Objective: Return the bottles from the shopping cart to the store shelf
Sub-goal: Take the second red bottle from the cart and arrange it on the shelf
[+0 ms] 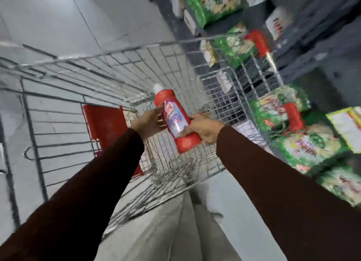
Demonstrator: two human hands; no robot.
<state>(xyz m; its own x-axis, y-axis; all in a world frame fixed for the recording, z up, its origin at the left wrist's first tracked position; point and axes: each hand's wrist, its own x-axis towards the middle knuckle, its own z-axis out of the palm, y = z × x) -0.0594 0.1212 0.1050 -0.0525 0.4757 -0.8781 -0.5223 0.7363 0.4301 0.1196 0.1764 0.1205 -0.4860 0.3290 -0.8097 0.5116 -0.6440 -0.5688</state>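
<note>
Motion blur smears the bottle [175, 122] label unreadable; packs [312, 151] at three o'clock blur too, cut by the edge.

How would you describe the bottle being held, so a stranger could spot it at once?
Start at the wire shopping cart that fills the middle of the view. Above its basket, the left hand and right hand hold one red bottle, tilted with its white cap away from the person. Its red plastic and pale label set it apart from the green packs shelved at right.
</note>
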